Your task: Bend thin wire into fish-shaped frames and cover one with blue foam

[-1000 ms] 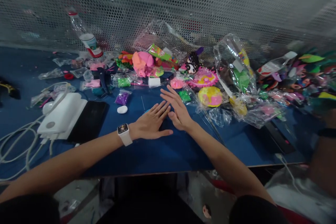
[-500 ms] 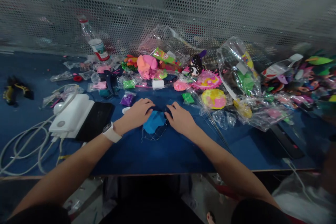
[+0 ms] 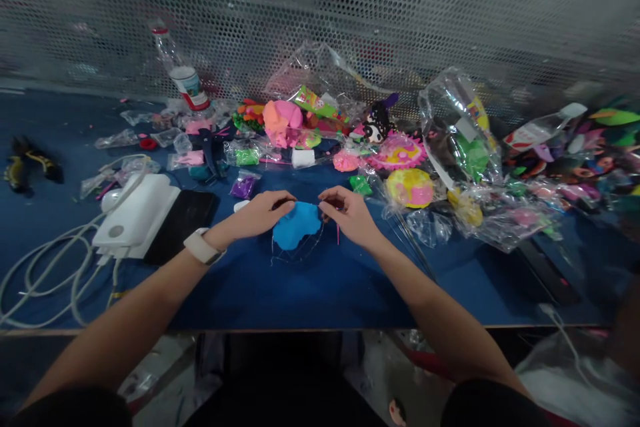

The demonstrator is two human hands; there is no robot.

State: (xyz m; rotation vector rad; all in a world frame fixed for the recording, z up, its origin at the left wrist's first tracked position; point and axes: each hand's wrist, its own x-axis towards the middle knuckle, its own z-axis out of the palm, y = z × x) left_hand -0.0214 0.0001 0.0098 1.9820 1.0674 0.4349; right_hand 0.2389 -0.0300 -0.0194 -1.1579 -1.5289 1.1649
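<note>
A flattened blue clay piece (image 3: 296, 226) inside a clear plastic wrap lies on the blue table (image 3: 310, 287) in front of me. My left hand (image 3: 260, 213), with a white watch on its wrist, pinches the wrap at the clay's upper left edge. My right hand (image 3: 347, 213) pinches it at the upper right edge. A thin pink stick (image 3: 338, 234) lies just under my right hand.
Bags of coloured clay and finished clay figures (image 3: 395, 153) crowd the table's back and right. A white charger (image 3: 135, 213), a black phone (image 3: 180, 223) and white cables (image 3: 45, 273) sit at left. A plastic bottle (image 3: 183, 77) leans on the perforated metal wall. Another person's clothing (image 3: 590, 373) shows at the lower right.
My hands lay flat and overlapping one second ago. They have parted, uncovering the blue clay, and now pinch its wrap at both upper edges.
</note>
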